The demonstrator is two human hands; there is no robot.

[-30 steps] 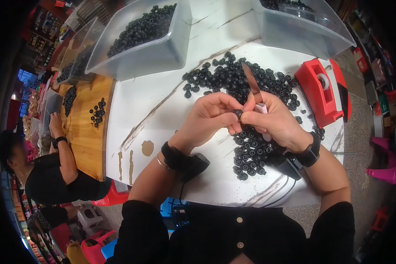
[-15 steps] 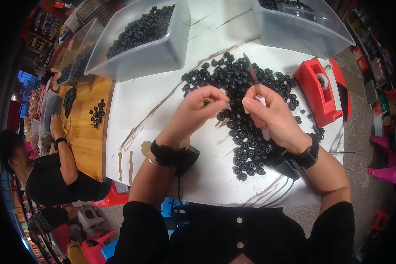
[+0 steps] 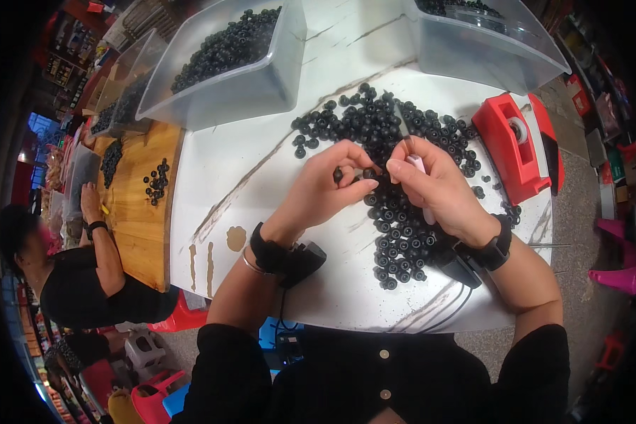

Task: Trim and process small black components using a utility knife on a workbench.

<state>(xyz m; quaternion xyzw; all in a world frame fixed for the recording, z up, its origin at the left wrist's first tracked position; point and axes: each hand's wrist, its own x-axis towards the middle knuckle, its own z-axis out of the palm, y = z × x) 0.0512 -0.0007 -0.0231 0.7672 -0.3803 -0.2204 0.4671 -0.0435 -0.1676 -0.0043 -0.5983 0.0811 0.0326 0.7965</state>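
My right hand [image 3: 445, 185] is closed round a small knife [image 3: 417, 164] with a pale pinkish handle, its thin blade pointing away over the pile. My left hand [image 3: 316, 189] pinches a small round black part [image 3: 368, 173] between thumb and fingers, close to the right fingertips. Another dark piece [image 3: 339, 174] shows inside its curled fingers. Beneath and around both hands spreads a heap of round black parts [image 3: 401, 244], many with a ring-shaped hollow in one face. Their exact kind is hard to tell.
A clear plastic bin [image 3: 219, 95] of similar black parts stands at the far left, another bin [image 3: 473, 60] at the far right. A red tape dispenser [image 3: 505, 152] sits right of the heap. Leftward, a person [image 3: 85, 275] works at a wooden table [image 3: 138, 233].
My left hand has shifted slightly right, its fingers opening a little so that black pieces now show in it. The knife blade has turned slightly; the right hand stays almost in place.
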